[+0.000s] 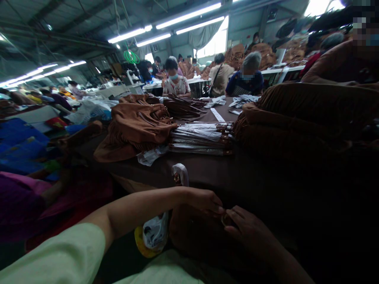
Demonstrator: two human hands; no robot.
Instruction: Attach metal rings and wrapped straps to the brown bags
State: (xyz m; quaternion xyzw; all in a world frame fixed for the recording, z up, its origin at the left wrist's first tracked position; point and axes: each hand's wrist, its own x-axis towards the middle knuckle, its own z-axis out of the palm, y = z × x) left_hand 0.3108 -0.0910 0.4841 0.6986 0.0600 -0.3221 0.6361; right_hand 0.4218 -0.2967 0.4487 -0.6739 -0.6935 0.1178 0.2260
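My left hand (204,200) and my right hand (245,230) meet low in the view, pinching a small brown strap end with a metal fitting (227,219). Below them lies a dark brown bag body (189,232), dim and partly hidden by my hands. A white plastic-wrapped bundle (155,232) with a yellow edge hangs to the left of it, under my left forearm. Just beyond my left wrist, a plastic-wrapped strap end (180,174) stands up at the table's near edge.
A brown-covered table (166,173) carries fringed tan suede bags (134,126) and bundled plastic-wrapped straps (201,138). A large fringed bag pile (296,114) fills the right. Blue bags (20,146) lie at the left. Several co-workers (245,75) sit beyond the table.
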